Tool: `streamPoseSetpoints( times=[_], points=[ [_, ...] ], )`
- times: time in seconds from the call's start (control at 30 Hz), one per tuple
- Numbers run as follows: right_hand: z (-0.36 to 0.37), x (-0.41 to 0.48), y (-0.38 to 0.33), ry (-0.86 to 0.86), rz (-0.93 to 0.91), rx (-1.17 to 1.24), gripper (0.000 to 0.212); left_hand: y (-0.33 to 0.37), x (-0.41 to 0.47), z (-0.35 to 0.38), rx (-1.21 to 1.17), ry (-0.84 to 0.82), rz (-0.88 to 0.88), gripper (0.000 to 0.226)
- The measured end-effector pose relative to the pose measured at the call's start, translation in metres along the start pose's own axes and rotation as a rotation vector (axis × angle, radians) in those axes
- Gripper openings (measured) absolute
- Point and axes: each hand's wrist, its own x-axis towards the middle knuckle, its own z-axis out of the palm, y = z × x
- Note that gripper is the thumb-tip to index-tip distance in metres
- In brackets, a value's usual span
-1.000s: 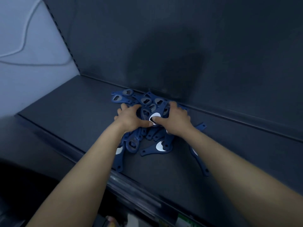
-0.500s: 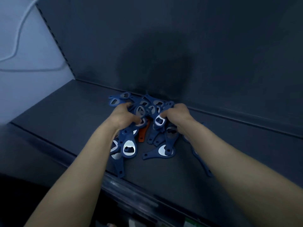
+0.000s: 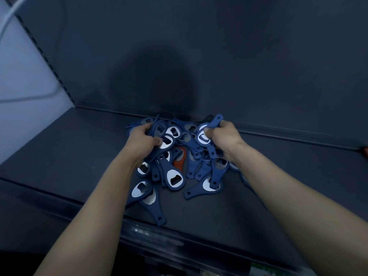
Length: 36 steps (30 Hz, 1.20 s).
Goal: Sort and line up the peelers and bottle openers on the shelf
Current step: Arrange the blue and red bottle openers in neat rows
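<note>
**Inspector:** Head view. Where is the stock?

**Technician:** The blue bottle openers [image 3: 176,178] lie in one loose, overlapping pile on the dark shelf [image 3: 79,148]. The pile runs from the back panel [image 3: 239,56] towards the front rail [image 3: 159,238]. One orange bottle opener [image 3: 180,159] sits in the middle of the pile, partly covered by blue handles. No peeler can be made out.

**Inspector:** State of the left hand?

**Technician:** The left hand [image 3: 142,143] is at the left side of the pile. Its fingers are curled round a bunch of openers [image 3: 167,142], and the thumb presses on a metal head.

**Inspector:** And the right hand?

**Technician:** The right hand [image 3: 225,139] is at the right rear of the pile. It grips a single blue opener [image 3: 205,136], with the handle sticking up past the fingers towards the back panel.

**Inspector:** Obstructions?

**Technician:** Both forearms cross the front of the shelf and hide parts of the pile. Handles interlock, so most openers lie on or under others. One lone opener [image 3: 153,208] points at the front rail, close to the edge.

**Inspector:** Surroundings?

**Technician:** A slotted upright [image 3: 45,58] borders the back panel on the left. Beyond it is a pale wall with a white cable [image 3: 12,10]. A small red object [image 3: 365,151] shows at the far right edge; what it is cannot be told.
</note>
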Motion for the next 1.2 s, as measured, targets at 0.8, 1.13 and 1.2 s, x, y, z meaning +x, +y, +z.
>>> streamPoseSetpoints(
  times=[0.8, 1.13, 1.2],
  points=[
    [-0.047, -0.018, 0.004, 0.133, -0.042, 0.117, 0.012, 0.02, -0.028, 0.045, -0.259, 0.037, -0.02, 0.025],
    [-0.143, -0.031, 0.028, 0.415, -0.048, 0.304, 0.03, 0.024, -0.044, 0.168, -0.148, -0.326, -0.035, 0.031],
    [-0.165, -0.037, 0.035, 0.477, -0.04, 0.291, 0.028, 0.027, -0.043, 0.184, -0.131, -0.343, -0.035, 0.038]
  ],
)
